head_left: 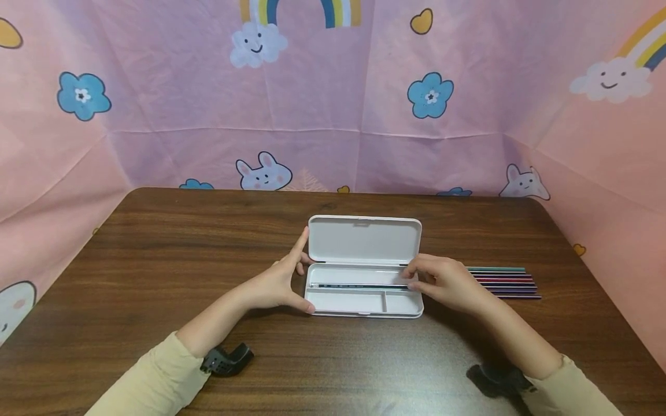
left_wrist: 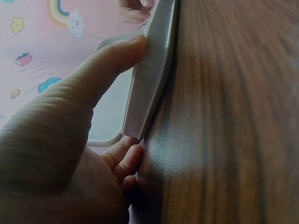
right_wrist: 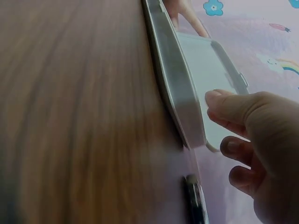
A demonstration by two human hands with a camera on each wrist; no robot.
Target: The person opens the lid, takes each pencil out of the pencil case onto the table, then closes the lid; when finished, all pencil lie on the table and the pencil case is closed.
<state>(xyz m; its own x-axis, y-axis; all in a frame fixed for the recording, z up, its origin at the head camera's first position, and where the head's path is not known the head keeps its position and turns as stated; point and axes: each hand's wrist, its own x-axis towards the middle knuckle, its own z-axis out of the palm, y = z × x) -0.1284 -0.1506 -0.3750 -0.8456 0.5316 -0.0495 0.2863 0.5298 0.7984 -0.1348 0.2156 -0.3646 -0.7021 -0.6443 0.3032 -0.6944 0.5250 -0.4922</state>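
Observation:
A white pencil case (head_left: 364, 241) lies with its lid raised at the back. Inside, a dark pencil (head_left: 354, 286) runs lengthwise along the divider. My left hand (head_left: 276, 283) holds the case at its left end, thumb on the front corner, index finger stretched along the lid's edge; the left wrist view shows the other fingers curled behind the tray. At the right end, my right hand (head_left: 442, 280) reaches over the rim, its thumb tip by the pencil's end and a fingertip slightly farther back. In the right wrist view, its thumb (right_wrist: 229, 103) overlaps the case.
Several colored pencils (head_left: 504, 283) lie side by side on the brown wooden table (head_left: 333, 358), right of the case and partly behind the right hand. The case's front holds a long and a short compartment (head_left: 403, 301). A pink patterned cloth (head_left: 322, 104) hangs behind the table.

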